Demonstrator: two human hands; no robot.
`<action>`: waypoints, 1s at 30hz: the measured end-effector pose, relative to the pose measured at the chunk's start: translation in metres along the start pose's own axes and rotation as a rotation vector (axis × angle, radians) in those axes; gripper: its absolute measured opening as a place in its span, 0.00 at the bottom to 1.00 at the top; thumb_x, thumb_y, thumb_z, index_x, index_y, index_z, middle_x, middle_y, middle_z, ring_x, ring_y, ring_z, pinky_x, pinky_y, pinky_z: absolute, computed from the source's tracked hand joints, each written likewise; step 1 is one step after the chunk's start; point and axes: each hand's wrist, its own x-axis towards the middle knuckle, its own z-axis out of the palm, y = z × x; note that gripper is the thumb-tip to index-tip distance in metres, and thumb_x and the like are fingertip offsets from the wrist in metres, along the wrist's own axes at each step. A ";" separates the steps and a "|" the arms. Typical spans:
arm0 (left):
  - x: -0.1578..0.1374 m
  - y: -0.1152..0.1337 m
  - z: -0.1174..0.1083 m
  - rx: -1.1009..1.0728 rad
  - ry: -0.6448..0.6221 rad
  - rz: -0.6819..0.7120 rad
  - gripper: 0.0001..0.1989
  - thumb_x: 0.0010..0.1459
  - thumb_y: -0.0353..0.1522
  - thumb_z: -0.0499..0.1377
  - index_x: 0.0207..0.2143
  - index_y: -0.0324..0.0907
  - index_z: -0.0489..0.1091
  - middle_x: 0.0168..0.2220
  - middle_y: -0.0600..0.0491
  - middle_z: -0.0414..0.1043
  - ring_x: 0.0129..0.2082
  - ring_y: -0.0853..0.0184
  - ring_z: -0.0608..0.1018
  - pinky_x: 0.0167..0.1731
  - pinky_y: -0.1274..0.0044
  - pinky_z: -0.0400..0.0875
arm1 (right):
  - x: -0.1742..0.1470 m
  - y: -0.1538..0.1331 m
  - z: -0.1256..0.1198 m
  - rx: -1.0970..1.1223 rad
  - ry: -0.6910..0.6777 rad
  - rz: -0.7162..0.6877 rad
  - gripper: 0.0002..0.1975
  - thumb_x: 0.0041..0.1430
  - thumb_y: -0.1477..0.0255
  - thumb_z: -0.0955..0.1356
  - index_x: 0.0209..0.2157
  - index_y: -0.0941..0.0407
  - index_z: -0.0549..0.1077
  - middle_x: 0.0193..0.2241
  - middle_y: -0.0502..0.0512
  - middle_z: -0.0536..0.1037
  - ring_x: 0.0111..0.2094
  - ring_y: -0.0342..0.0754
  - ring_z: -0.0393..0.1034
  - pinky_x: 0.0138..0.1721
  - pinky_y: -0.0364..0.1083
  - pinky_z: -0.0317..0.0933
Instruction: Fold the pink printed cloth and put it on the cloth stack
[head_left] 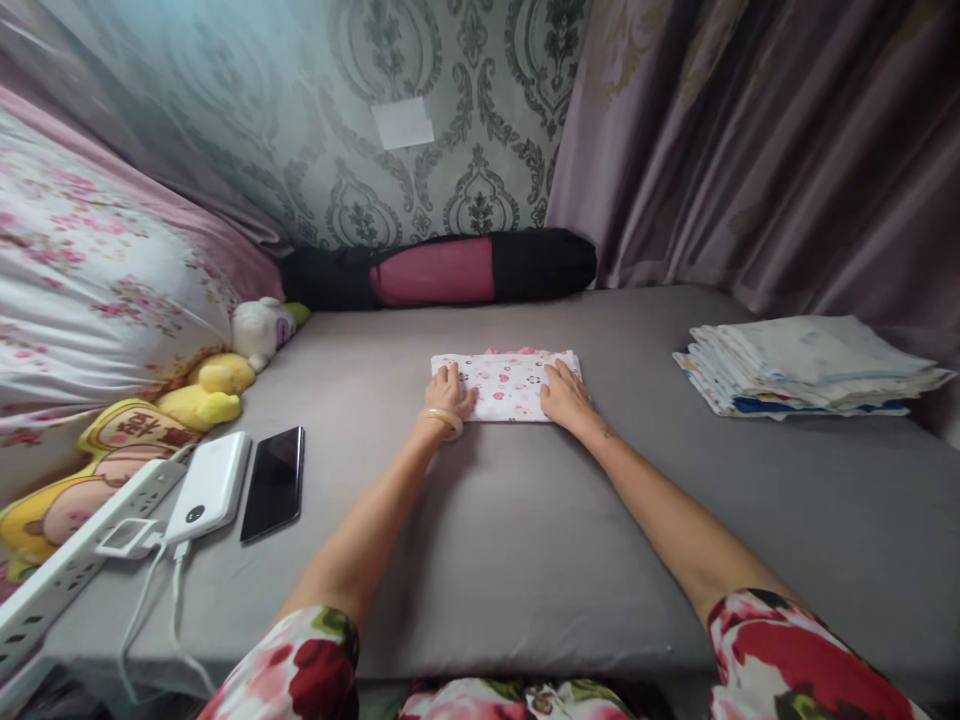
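L grip, R grip on printed cloth, btwn phone & pile

L forearm extends fwd. & inward, R forearm likewise, converging twd. ctr. L hand: palm down, fingers bent, thumb spread inward. R hand: palm down, fingers loosely bent, approx. level w/ L; small dark mark nr. wrist. Hands apart.

Both hands on folded cloth
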 end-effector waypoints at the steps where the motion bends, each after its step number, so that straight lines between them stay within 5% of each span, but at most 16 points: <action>1: -0.001 0.004 0.000 0.019 0.016 0.004 0.35 0.61 0.42 0.52 0.65 0.33 0.49 0.66 0.37 0.51 0.64 0.51 0.59 0.61 0.64 0.56 | 0.000 -0.005 -0.002 -0.012 -0.001 -0.004 0.24 0.62 0.72 0.58 0.57 0.65 0.64 0.62 0.70 0.59 0.61 0.60 0.58 0.60 0.55 0.53; 12: 0.010 0.046 0.014 0.101 0.002 0.159 0.28 0.65 0.33 0.40 0.67 0.36 0.47 0.69 0.44 0.45 0.69 0.58 0.47 0.66 0.60 0.41 | 0.014 -0.060 0.008 -0.016 -0.062 -0.261 0.26 0.65 0.71 0.53 0.63 0.62 0.58 0.66 0.62 0.53 0.67 0.56 0.43 0.65 0.60 0.35; 19: 0.019 0.039 0.020 0.108 -0.125 0.143 0.29 0.67 0.37 0.36 0.67 0.37 0.48 0.69 0.47 0.45 0.69 0.59 0.47 0.66 0.61 0.41 | 0.013 -0.057 0.019 -0.009 -0.085 -0.240 0.26 0.66 0.69 0.53 0.64 0.58 0.57 0.67 0.59 0.53 0.67 0.54 0.45 0.65 0.59 0.36; 30: 0.018 0.031 0.021 0.054 -0.066 0.075 0.31 0.65 0.43 0.39 0.66 0.38 0.52 0.69 0.44 0.45 0.68 0.52 0.49 0.65 0.60 0.43 | 0.014 -0.053 0.023 -0.026 -0.037 -0.143 0.27 0.67 0.65 0.54 0.64 0.59 0.57 0.67 0.60 0.53 0.67 0.55 0.45 0.64 0.58 0.36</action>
